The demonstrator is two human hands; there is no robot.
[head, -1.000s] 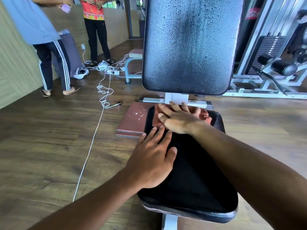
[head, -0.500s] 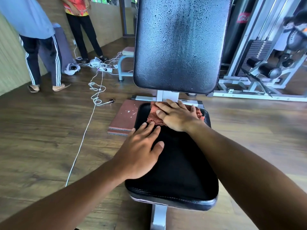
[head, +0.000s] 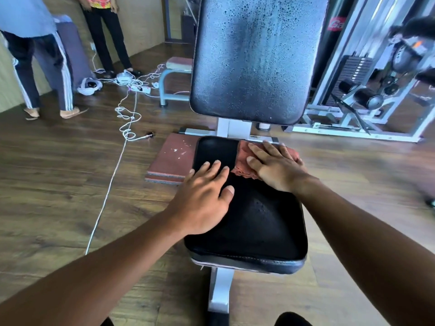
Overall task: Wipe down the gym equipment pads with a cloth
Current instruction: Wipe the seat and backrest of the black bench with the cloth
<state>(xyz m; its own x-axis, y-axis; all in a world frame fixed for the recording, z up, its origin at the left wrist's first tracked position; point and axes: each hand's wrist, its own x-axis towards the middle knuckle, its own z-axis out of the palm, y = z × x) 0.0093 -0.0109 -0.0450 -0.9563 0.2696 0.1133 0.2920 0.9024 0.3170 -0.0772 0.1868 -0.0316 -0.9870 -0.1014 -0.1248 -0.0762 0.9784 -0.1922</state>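
A black seat pad (head: 259, 222) of a gym bench lies below me, with the upright back pad (head: 254, 57) behind it, speckled with droplets. A reddish cloth (head: 242, 161) lies on the seat pad's far right part. My right hand (head: 275, 165) presses flat on the cloth with straight fingers. My left hand (head: 202, 196) rests flat on the pad's left side, fingers spread, holding nothing. Part of the cloth is hidden under my right hand.
A red floor tile (head: 171, 158) lies left of the bench. White cables (head: 127, 118) trail across the wooden floor. Two people (head: 42, 67) stand at the far left. A small stool (head: 176, 78) and a white weight machine (head: 367, 90) stand behind.
My right hand has slid the cloth from the seat pad's far left toward its far right. The left hand stays flat on the pad.
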